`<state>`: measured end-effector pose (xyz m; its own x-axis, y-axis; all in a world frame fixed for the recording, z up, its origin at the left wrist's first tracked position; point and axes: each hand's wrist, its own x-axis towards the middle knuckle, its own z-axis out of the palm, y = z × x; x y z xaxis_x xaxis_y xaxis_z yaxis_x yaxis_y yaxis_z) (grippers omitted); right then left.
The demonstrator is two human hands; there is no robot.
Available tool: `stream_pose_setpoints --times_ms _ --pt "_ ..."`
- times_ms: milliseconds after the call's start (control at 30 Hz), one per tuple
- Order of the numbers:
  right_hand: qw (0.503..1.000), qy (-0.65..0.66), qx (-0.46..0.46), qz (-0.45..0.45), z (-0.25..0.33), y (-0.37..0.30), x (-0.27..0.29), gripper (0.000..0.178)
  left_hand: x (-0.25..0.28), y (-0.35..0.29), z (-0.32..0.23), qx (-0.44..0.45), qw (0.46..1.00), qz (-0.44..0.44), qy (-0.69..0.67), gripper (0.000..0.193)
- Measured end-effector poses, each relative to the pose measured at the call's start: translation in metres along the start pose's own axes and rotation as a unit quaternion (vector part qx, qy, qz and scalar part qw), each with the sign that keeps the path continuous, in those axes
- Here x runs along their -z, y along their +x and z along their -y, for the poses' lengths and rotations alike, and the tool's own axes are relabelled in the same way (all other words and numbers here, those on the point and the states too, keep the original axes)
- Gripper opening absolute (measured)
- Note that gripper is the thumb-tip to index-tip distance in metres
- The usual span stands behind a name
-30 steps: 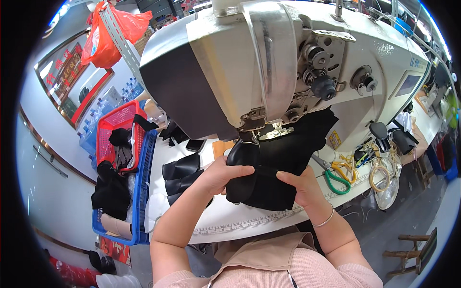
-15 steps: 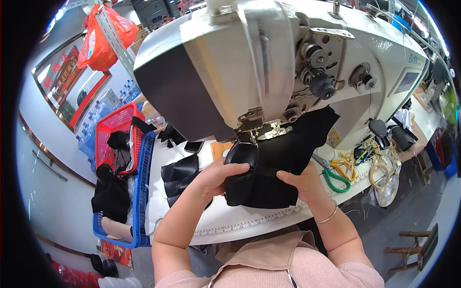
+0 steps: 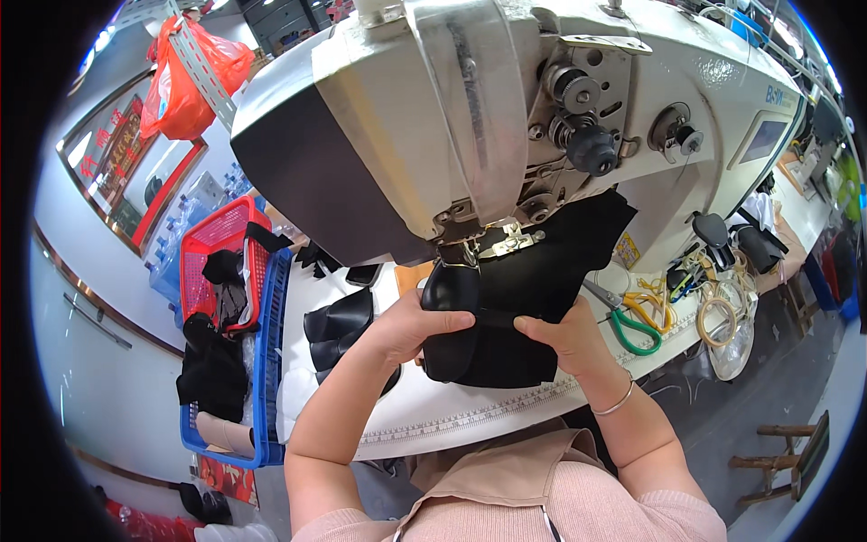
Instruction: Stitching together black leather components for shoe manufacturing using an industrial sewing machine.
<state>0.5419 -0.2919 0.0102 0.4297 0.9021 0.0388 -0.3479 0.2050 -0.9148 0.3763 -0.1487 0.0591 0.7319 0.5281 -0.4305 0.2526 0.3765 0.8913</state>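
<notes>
A black leather piece (image 3: 506,352) lies under the presser foot (image 3: 468,256) of a white sewing machine (image 3: 397,135), its far part spreading right beneath the arm. At its left edge my left hand (image 3: 406,330) grips it, thumb on top and pointing inward, fingers mostly hidden below. From the right, my right hand (image 3: 571,339) pinches the same piece, its thumb pressed near a raised strip across the middle. A smooth, rounded panel bulges beside my left thumb. Other black leather pieces (image 3: 339,325) rest on the white table left of my left hand.
Green-handled scissors (image 3: 632,330) lie right of my right hand, near yellow-handled scissors (image 3: 652,309) and a tape roll (image 3: 716,322). Blue and red baskets (image 3: 269,379) holding black pieces stand at the left. A measuring tape (image 3: 470,420) runs along the table's front edge. A wooden stool (image 3: 784,462) stands lower right.
My thumbs have come slightly closer together on the black leather piece. The view has shifted a little, and the piece stays under the presser foot.
</notes>
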Motion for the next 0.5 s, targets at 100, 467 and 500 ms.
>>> stream_pose_setpoints --times_ms 100,467,500 --pt "1.000 -0.001 -0.001 -0.001 0.0005 0.0001 -0.0018 0.046 -0.0035 -0.0018 -0.0023 -0.004 1.000 -0.001 -0.016 0.051" --pt "1.000 0.021 -0.018 0.006 -0.0030 -0.0004 0.0011 0.048 -0.0008 0.0046 0.0028 -0.011 0.999 -0.020 0.031 0.053" --pt "1.000 -0.001 -0.001 -0.003 -0.0032 -0.0001 0.0028 0.047 -0.0017 0.0048 0.0031 -0.025 0.998 -0.029 0.043 0.050"
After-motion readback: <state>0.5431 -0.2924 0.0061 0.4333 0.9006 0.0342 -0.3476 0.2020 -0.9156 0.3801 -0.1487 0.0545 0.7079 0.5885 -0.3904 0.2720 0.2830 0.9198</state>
